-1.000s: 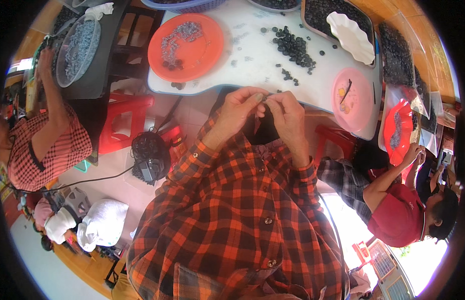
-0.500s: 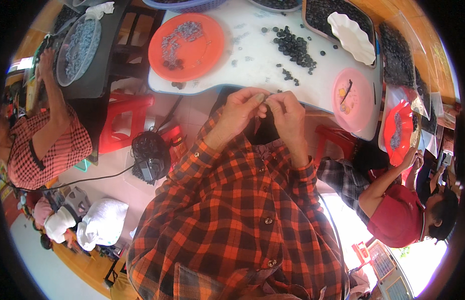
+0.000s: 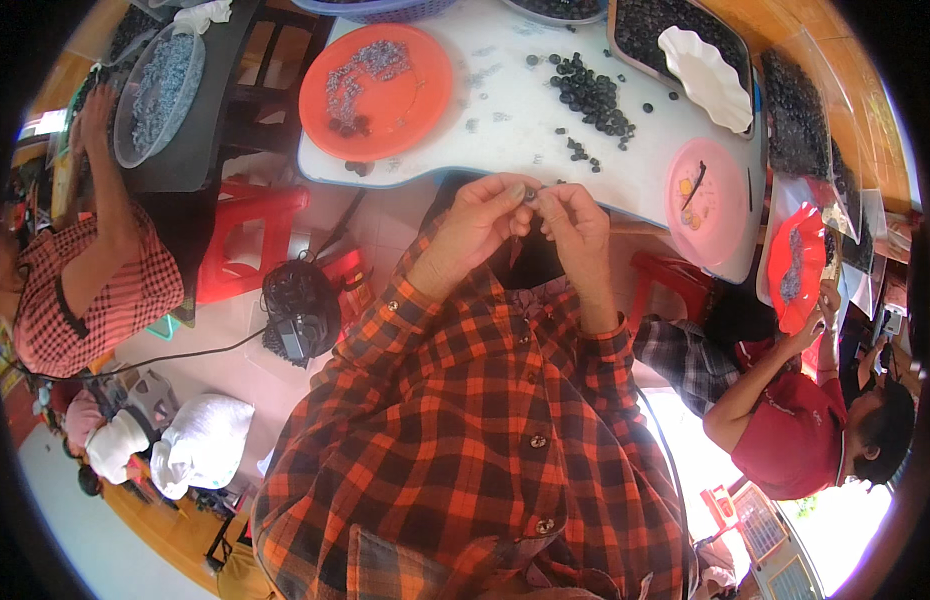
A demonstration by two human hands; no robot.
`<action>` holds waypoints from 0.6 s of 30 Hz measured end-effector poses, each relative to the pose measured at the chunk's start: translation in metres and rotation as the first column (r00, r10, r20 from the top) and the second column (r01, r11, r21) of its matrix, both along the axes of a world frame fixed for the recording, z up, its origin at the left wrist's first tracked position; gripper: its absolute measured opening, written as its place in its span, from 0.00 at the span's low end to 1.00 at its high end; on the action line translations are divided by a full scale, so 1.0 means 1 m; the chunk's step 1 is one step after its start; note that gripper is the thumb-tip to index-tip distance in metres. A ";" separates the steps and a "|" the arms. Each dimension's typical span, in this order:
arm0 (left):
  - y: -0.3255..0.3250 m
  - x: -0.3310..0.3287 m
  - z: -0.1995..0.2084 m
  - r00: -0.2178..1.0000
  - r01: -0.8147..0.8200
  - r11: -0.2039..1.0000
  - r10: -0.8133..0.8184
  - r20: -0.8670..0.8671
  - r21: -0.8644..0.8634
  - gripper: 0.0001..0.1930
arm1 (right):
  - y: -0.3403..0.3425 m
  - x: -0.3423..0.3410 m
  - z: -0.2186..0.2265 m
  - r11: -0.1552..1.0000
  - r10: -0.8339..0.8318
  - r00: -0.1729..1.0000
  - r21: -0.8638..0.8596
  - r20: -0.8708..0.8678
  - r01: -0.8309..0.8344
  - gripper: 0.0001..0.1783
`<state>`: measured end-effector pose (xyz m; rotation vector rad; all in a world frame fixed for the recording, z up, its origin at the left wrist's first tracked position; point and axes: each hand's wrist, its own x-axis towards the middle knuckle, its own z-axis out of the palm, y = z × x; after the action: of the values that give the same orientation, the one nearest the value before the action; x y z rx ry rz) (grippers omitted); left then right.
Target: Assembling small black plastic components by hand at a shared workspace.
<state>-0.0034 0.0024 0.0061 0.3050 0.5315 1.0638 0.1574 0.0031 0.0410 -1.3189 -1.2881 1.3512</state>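
Over the near edge of the white table (image 3: 465, 150), my two hands meet fingertip to fingertip. Between thumb and forefinger, my left hand (image 3: 482, 222) pinches a small dark round piece (image 3: 530, 196). My right hand (image 3: 579, 228) is closed in a pinch right beside it; whatever lies in those fingertips is too small to name. Beyond my hands lies a loose pile of small black round pieces (image 3: 593, 98). An orange plate (image 3: 410, 110) to the left carries many small grey-blue parts and a few dark round pieces.
A pink plate (image 3: 720, 215) with a dark stick-like tool stands at the right. Behind it are a white wavy dish (image 3: 705, 80) and a tray of black pieces (image 3: 635, 40). Co-workers sit left and right. Red stools (image 3: 255, 235) stand below the table edge.
My fingertips have parted slightly, and the dark round piece now shows in my left pinch. The co-worker at the right has lowered their arms a little.
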 end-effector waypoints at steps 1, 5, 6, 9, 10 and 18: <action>0.000 0.000 0.000 1.000 -0.001 1.000 0.001 0.003 0.000 0.12 | 0.000 0.000 0.000 1.000 0.000 1.000 0.000 0.000 0.000 0.06; -0.001 0.001 0.000 0.997 0.003 1.000 -0.001 -0.083 0.020 0.12 | -0.001 -0.002 0.001 1.000 -0.010 1.000 0.027 0.018 0.010 0.05; -0.001 0.000 0.000 0.997 0.003 1.000 -0.002 -0.082 0.021 0.12 | -0.002 -0.002 0.000 0.999 -0.011 0.999 0.035 0.031 0.010 0.05; -0.003 -0.003 0.004 0.946 0.067 0.993 -0.031 -0.323 0.101 0.11 | -0.002 0.005 -0.006 0.997 0.019 0.997 0.073 0.081 -0.025 0.04; -0.004 -0.004 0.004 0.952 0.064 0.996 -0.041 -0.304 0.069 0.11 | -0.002 0.007 -0.006 0.997 0.020 0.996 0.074 0.082 -0.026 0.04; -0.004 -0.005 -0.006 0.980 0.004 1.000 -0.005 -0.198 -0.005 0.11 | 0.006 0.020 -0.016 0.918 -0.309 0.843 0.370 0.440 0.144 0.05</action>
<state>-0.0086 -0.0020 -0.0002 0.4110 0.7107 1.0332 0.1770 0.0093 0.0250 -1.5749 -1.5471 0.6091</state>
